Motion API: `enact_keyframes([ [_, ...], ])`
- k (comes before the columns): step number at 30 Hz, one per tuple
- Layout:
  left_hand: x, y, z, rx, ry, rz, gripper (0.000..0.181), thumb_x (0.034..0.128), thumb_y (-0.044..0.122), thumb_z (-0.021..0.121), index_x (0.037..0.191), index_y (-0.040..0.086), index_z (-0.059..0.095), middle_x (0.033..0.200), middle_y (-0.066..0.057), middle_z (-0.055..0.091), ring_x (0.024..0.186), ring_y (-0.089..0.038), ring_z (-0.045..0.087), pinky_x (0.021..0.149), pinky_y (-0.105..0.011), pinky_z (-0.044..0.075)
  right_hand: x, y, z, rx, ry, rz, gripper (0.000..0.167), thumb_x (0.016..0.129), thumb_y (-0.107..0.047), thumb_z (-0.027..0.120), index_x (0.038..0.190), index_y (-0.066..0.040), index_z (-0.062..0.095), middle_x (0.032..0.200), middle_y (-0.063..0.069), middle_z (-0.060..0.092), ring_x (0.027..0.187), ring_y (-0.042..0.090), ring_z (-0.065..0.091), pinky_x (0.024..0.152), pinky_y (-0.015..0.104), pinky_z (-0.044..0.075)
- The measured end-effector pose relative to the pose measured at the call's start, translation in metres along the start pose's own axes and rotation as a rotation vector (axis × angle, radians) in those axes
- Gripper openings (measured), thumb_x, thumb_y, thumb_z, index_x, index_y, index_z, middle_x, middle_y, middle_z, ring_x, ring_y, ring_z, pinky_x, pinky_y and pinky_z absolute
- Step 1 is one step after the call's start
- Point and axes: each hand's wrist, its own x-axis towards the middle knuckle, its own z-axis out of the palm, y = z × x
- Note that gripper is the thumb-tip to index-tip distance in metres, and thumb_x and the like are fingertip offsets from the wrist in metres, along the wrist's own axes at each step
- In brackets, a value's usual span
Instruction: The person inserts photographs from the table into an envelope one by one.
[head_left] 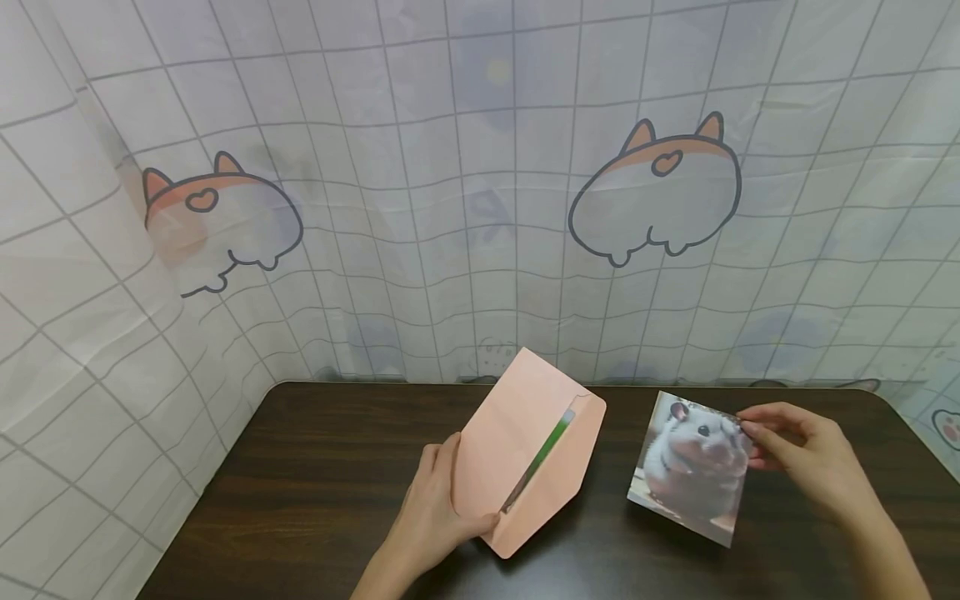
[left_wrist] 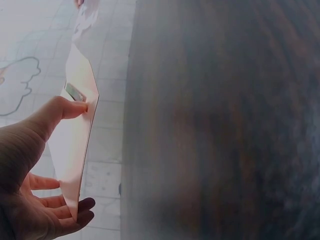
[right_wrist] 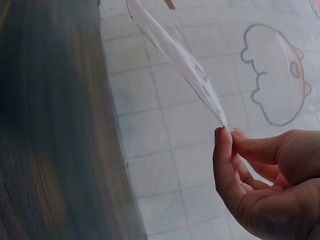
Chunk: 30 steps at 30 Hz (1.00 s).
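A pink envelope (head_left: 498, 425) is tilted above the table with its flap folded open toward the right. My left hand (head_left: 431, 508) grips its lower left side, thumb on the near face and fingers behind. Through the envelope's opening shows a strip of something green (head_left: 543, 454), mostly hidden inside. To the right, my right hand (head_left: 810, 454) pinches the upper right edge of a square card (head_left: 693, 467) printed with a hamster picture. In the right wrist view the card (right_wrist: 180, 60) appears nearly edge-on between thumb and fingers. Envelope and card are apart.
Beneath both hands is a dark wood-grain table (head_left: 315, 483) with rounded far corners. Behind it hangs a white grid-patterned curtain (head_left: 450, 208) with corgi drawings, which also runs along the left side.
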Motion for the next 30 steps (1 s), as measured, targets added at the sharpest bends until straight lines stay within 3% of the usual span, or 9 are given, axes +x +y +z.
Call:
enact_keyframes([
  [11,-0.001,0.002,0.003,0.003,0.018,-0.019,0.109,0.0657,0.034,0.099,0.153,0.0,0.043,0.126,-0.014,0.051,0.106,-0.027,0.06,0.089,-0.047,0.055,-0.002,-0.008,0.011,0.01,-0.033,0.0,0.014,0.102,0.006,0.062,0.109,0.002,0.073,0.091,-0.012,0.071,0.074,0.007,0.068,0.066,0.025,0.061],
  [26,-0.001,0.003,0.003,0.013,0.062,-0.008,0.107,0.0638,0.031,0.098,0.152,0.001,0.046,0.124,-0.013,0.053,0.102,-0.026,0.061,0.087,-0.045,0.056,-0.003,-0.022,0.024,0.065,-0.05,0.015,0.016,0.101,0.007,0.062,0.109,-0.001,0.074,0.091,-0.009,0.071,0.074,0.007,0.069,0.065,0.026,0.061],
  [30,-0.001,0.003,0.003,0.011,0.06,-0.012,0.107,0.0641,0.031,0.098,0.152,0.0,0.045,0.124,-0.013,0.053,0.103,-0.027,0.061,0.088,-0.045,0.056,-0.003,-0.025,0.026,0.093,-0.068,0.011,0.014,0.102,0.007,0.062,0.111,0.003,0.071,0.092,-0.008,0.071,0.074,0.008,0.069,0.066,0.026,0.061],
])
